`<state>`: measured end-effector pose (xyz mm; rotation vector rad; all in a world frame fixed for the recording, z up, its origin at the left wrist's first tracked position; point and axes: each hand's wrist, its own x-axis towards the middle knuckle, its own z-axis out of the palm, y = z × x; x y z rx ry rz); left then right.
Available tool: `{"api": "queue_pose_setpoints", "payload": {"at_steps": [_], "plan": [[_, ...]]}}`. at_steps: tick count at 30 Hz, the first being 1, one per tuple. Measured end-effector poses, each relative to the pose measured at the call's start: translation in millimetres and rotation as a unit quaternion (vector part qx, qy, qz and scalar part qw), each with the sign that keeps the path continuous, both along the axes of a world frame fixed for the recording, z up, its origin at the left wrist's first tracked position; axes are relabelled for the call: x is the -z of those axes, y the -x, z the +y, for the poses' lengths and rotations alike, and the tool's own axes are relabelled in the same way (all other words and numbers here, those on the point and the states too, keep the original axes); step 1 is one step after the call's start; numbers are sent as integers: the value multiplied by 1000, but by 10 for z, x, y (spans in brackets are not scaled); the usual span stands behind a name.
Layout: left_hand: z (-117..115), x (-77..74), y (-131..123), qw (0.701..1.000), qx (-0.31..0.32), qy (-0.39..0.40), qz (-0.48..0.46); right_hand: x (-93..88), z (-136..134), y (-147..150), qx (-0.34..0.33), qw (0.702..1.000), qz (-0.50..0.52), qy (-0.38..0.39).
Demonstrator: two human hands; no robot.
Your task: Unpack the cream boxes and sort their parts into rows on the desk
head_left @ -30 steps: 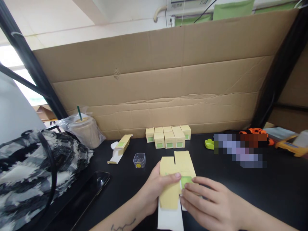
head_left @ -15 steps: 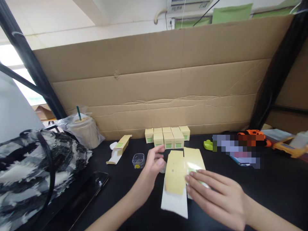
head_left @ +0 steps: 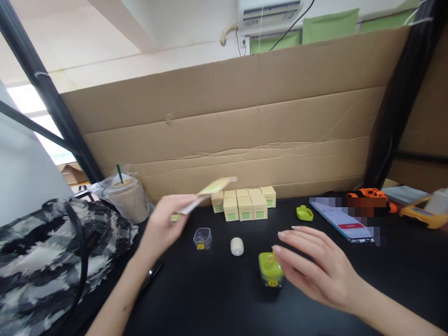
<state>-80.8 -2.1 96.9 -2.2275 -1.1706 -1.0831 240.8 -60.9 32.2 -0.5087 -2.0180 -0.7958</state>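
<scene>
My left hand [head_left: 164, 226] is closed on the edge of an opened pale-yellow carton [head_left: 214, 186], held flat above the table at the left and blurred by motion. Behind the fingers, a green-and-yellow bit of another carton [head_left: 175, 217] peeks out. My right hand [head_left: 317, 268] hovers with its fingers apart and nothing in them. Just left of its fingertips stands a small clear container with a green lid [head_left: 270, 265] and a yellow face sticker. Between the hands lie a small white rounded object [head_left: 237, 246] and a clear open container [head_left: 203, 239].
Several small yellow boxes [head_left: 245, 205] stand against the cardboard wall [head_left: 224, 140]. A green lid [head_left: 304, 213], a phone [head_left: 341, 221] and an orange toy-like object [head_left: 367, 198] are at right. At left are a bagged drink cup [head_left: 128, 198] and a black-and-white fabric bag [head_left: 52, 261].
The opened carton has moved up and left in my left hand. My right hand has let go of it, and the green-lidded container and white object now show.
</scene>
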Motion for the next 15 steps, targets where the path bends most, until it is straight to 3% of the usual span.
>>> {"api": "queue_pose_setpoints", "payload": {"at_steps": [1,2,6,10,15], "plan": [[87,-20,182,992,-111,31,-47,-15,-7,-1,3,1000,2,16],[161,-25,355,982,-169,38,-73,-29,-17,3,5,999,4,37],[334,74,867,944,-300,100,-98,-46,-58,33,-8,995,8,104],[435,220,1111,917,-346,183,-71,-10,-47,28,-13,991,1,133],[520,327,1244,912,-317,256,-51,-38,9,-1,7,984,-18,179]]}}
